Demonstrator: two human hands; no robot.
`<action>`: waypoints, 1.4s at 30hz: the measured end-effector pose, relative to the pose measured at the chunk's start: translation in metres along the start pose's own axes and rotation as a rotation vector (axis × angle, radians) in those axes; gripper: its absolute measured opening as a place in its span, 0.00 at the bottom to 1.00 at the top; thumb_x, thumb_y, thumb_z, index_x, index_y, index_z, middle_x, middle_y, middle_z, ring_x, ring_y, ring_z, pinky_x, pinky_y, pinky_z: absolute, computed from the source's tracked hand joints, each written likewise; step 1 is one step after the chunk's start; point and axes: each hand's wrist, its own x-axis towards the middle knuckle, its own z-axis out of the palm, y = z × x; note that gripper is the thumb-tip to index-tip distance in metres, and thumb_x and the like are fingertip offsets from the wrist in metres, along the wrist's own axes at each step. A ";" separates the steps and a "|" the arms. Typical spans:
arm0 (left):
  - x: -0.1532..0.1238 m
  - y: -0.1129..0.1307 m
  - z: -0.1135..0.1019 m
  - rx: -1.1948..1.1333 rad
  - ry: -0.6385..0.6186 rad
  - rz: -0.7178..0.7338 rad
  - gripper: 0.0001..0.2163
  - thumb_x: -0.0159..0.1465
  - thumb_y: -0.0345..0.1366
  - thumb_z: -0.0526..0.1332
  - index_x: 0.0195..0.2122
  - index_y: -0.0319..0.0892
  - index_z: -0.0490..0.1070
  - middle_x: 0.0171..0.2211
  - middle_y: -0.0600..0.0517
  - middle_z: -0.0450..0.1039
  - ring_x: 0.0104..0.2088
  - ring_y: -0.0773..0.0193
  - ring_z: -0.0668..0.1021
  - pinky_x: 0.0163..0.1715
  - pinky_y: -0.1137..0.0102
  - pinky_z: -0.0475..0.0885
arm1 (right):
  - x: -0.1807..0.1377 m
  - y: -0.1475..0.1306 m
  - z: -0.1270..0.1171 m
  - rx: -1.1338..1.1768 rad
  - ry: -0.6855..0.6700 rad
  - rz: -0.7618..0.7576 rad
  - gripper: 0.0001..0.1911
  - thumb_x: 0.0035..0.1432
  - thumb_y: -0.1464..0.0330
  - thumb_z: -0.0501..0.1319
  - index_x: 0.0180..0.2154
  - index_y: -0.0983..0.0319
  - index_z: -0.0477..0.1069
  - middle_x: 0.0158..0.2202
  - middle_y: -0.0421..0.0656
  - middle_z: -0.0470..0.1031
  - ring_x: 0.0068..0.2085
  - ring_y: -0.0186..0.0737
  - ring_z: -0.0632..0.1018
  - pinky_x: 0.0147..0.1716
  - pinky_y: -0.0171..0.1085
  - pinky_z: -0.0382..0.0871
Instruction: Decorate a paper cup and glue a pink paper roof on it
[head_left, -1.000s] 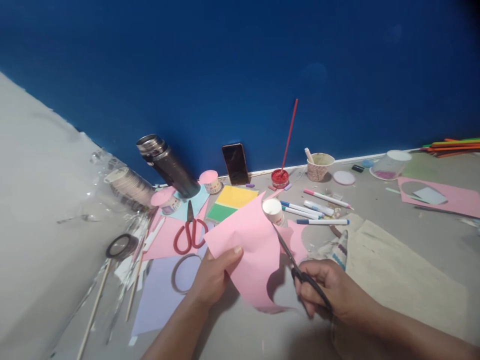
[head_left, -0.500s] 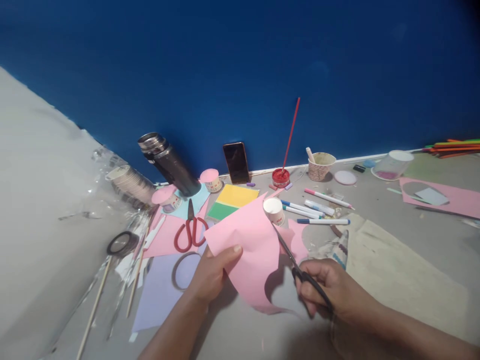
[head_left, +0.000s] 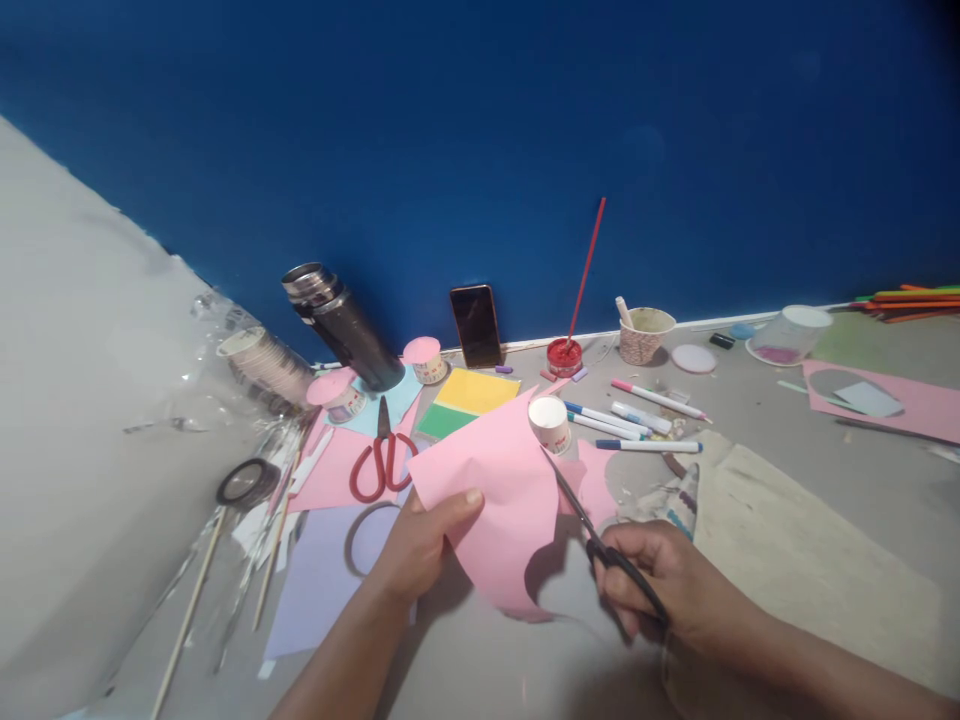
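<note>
1. Nearest, a grey desk shows between the person's two forearms, darkened by the shadows of the hands.
2. The left hand is clamped on a pink sheet, thumb on top, other fingers hidden beneath. The sheet is tilted above the desk, its lower right edge cut in a curve.
3. The right hand has its fingers closed around the handles of black scissors; the blades lie against the sheet's right edge.
4. Beside the left forearm lies a lilac sheet; beside the right forearm spreads a beige sheet, with strips of grey desk past its right side.
5. Just beyond the pink sheet, a small white cup and a group of markers narrow the room ahead of the blades. Red-handled scissors lie to the left.
6. At the back, a dark flask, a phone and a red paint pot stand near the desk's far edge.
7. That edge meets a deep blue wall; a pale wall bounds the left side.
</note>
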 end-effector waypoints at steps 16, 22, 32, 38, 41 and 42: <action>-0.001 0.006 -0.003 0.035 -0.060 -0.015 0.36 0.49 0.42 0.80 0.60 0.38 0.78 0.47 0.37 0.86 0.48 0.35 0.86 0.49 0.48 0.82 | -0.002 0.003 -0.001 0.016 -0.052 0.008 0.25 0.48 0.46 0.70 0.25 0.59 0.67 0.17 0.36 0.68 0.19 0.30 0.63 0.23 0.33 0.58; -0.004 0.007 0.001 0.021 -0.043 -0.017 0.35 0.49 0.39 0.80 0.59 0.38 0.78 0.46 0.38 0.86 0.48 0.36 0.86 0.49 0.50 0.82 | -0.003 0.000 -0.001 0.003 -0.056 0.009 0.25 0.48 0.46 0.70 0.25 0.60 0.68 0.17 0.37 0.69 0.19 0.30 0.64 0.23 0.33 0.57; -0.005 0.008 0.000 0.044 0.012 -0.003 0.33 0.49 0.37 0.79 0.58 0.39 0.79 0.42 0.40 0.87 0.51 0.35 0.85 0.49 0.52 0.81 | -0.004 -0.002 -0.001 0.014 -0.038 0.025 0.26 0.46 0.46 0.71 0.24 0.60 0.68 0.16 0.36 0.68 0.18 0.29 0.64 0.22 0.33 0.56; -0.004 0.009 -0.004 0.080 -0.011 -0.009 0.33 0.50 0.39 0.79 0.58 0.38 0.79 0.41 0.39 0.87 0.49 0.35 0.85 0.48 0.50 0.81 | -0.004 -0.001 -0.001 -0.002 -0.043 0.015 0.25 0.47 0.47 0.70 0.24 0.60 0.67 0.16 0.36 0.68 0.19 0.29 0.64 0.22 0.33 0.56; -0.004 0.011 -0.007 0.112 -0.024 -0.012 0.34 0.49 0.40 0.79 0.58 0.37 0.78 0.43 0.39 0.87 0.51 0.35 0.85 0.50 0.50 0.81 | -0.004 0.000 -0.002 -0.004 -0.047 0.021 0.25 0.47 0.47 0.70 0.23 0.60 0.66 0.16 0.36 0.67 0.18 0.29 0.63 0.22 0.33 0.55; -0.004 0.012 -0.007 0.117 -0.024 -0.015 0.34 0.50 0.40 0.79 0.58 0.37 0.78 0.43 0.39 0.87 0.51 0.35 0.85 0.50 0.49 0.81 | -0.004 0.000 -0.002 -0.005 -0.046 0.023 0.24 0.47 0.48 0.70 0.23 0.60 0.66 0.16 0.36 0.67 0.19 0.29 0.63 0.22 0.33 0.55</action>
